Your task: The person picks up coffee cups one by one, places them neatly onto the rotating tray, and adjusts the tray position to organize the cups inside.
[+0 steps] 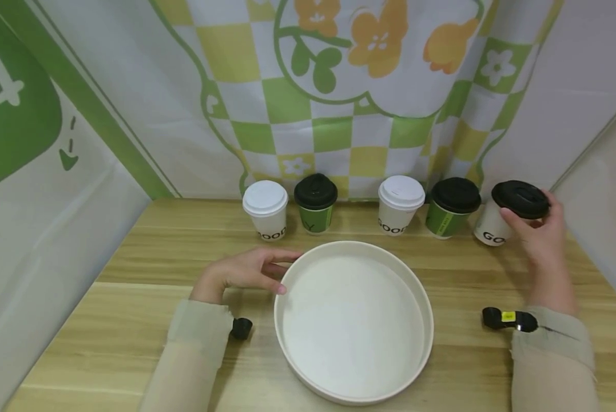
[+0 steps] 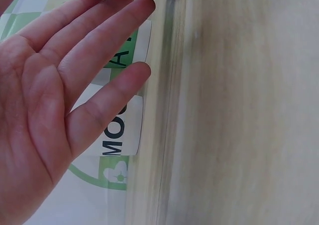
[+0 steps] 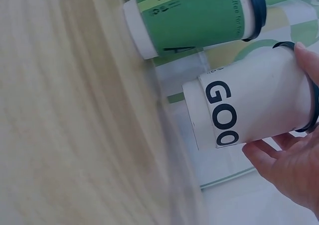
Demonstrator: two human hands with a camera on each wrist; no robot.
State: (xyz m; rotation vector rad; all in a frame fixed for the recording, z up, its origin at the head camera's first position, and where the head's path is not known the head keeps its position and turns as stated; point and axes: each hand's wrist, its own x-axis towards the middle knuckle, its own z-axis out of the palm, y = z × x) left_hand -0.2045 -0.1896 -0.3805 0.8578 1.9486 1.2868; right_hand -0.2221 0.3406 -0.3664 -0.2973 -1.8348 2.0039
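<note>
My right hand (image 1: 544, 237) grips a white paper cup (image 3: 259, 105) with a black lid (image 1: 521, 198) at the far right of the row. The thumb lies at the lid's near side and the fingers go round the far side; the cup's base is close over the table. My left hand (image 1: 248, 269) has its fingers extended at the left rim of a round cream tray (image 1: 425, 320), thumb tip right at the edge. In the left wrist view its fingers (image 2: 114, 40) are spread, with nothing held in them.
Left of the held cup stand a green cup with black lid (image 1: 449, 209) and a white-lidded cup (image 1: 400, 206). Further left are another green cup (image 1: 315, 205) and a white cup (image 1: 265, 210). A patterned curtain (image 1: 333, 134) hangs behind the wooden table (image 1: 132, 320).
</note>
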